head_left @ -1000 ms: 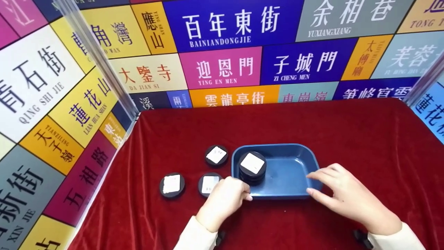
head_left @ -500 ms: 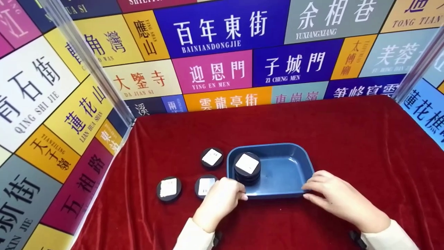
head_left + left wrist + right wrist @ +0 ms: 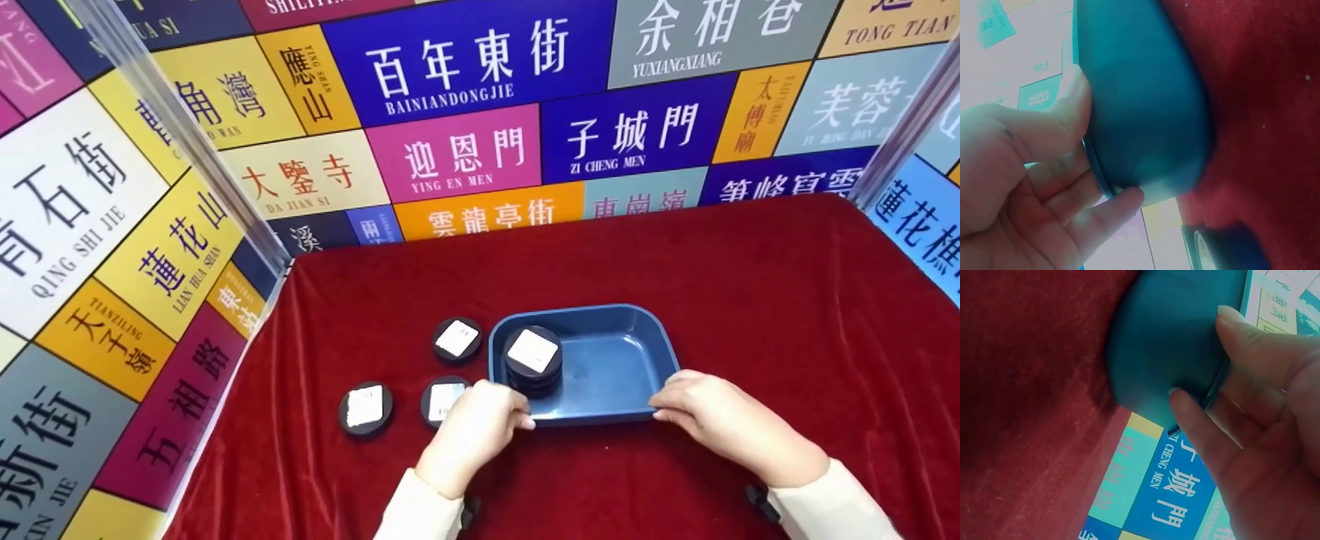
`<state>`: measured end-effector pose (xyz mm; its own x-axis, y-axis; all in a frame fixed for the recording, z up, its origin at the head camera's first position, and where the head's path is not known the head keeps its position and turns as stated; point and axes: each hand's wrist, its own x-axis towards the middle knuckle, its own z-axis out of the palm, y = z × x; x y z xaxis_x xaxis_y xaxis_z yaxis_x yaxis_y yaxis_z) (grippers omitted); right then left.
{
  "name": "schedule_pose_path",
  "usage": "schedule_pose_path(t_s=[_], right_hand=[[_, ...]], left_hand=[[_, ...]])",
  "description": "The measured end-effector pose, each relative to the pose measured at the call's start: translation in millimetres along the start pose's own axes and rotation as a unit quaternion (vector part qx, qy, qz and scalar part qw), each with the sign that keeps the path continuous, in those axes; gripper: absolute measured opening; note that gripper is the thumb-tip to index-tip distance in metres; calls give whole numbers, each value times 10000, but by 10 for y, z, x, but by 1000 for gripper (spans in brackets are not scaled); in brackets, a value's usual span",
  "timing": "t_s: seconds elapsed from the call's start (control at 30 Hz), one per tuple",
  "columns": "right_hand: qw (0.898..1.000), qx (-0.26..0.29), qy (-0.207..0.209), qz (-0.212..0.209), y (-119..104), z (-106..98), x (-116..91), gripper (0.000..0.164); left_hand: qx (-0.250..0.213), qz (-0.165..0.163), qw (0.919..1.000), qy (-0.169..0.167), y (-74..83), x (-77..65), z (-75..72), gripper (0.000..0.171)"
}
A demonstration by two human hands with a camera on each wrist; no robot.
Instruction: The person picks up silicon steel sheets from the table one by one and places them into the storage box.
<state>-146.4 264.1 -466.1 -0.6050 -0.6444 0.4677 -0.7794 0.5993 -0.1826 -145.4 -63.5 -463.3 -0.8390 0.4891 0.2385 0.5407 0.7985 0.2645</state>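
Observation:
A blue rectangular plastic basin [image 3: 611, 375] rests on the red cloth, with a stack of round black discs [image 3: 533, 364] inside at its left end. The top disc bears a white label. My left hand [image 3: 480, 424] grips the near left corner; in the left wrist view its thumb [image 3: 1077, 98] presses the outer wall at the rim, other fingers partly hidden behind it. At the near right corner, my right hand [image 3: 724, 420] pinches the rim, its thumb [image 3: 1244, 334] on the wall [image 3: 1168, 343].
Left of the basin lie three labelled black discs: one farther back [image 3: 457, 340], one at far left [image 3: 366, 409], and one [image 3: 445, 401] partly covered by my left hand. Panels with street names [image 3: 480, 67] stand behind the table, with clear posts [image 3: 900, 120] at the corners.
My right hand has closed from spread fingers at the right side onto the near right corner of the basin. The left hand keeps its hold. The head view has shifted slightly.

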Motion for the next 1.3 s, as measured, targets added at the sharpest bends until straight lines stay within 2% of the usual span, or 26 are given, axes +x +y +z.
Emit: schedule_pose_path(t_s=[0.2, 0.33, 0.57, 0.77, 0.97, 1.07, 1.23, 1.3], right_hand=[[9991, -215, -365, 43, -24, 35, 79, 26], [9984, -396, -379, 151, -46, 54, 95, 28], [9984, -314, -438, 192, -16, 58, 82, 24], [9988, -320, -327, 177, 4, 59, 48, 23], [9994, -261, -168, 146, 2, 102, 33, 24], [9997, -237, -43, 100, 2, 122, 23, 25], [9998, -152, 105, 13, 5, 144, 4, 25], [9999, -127, 103, 46, 5, 147, -9, 25]], left_hand=[[-82, -185, 9997, -136, -22, 1, -28, 14], [-24, -218, 9996, -178, -10, 8, -47, 15], [100, -249, 9994, -197, 27, 41, -55, 12], [21, -258, 9994, -223, 47, 65, -47, 11], [186, -255, 9992, -252, 55, 34, -65, 15], [271, -200, 9990, -286, 57, 15, -77, 16], [306, -61, 9987, -412, 54, -32, -95, 7], [336, 8, 9985, -435, 54, -50, -96, 9]])
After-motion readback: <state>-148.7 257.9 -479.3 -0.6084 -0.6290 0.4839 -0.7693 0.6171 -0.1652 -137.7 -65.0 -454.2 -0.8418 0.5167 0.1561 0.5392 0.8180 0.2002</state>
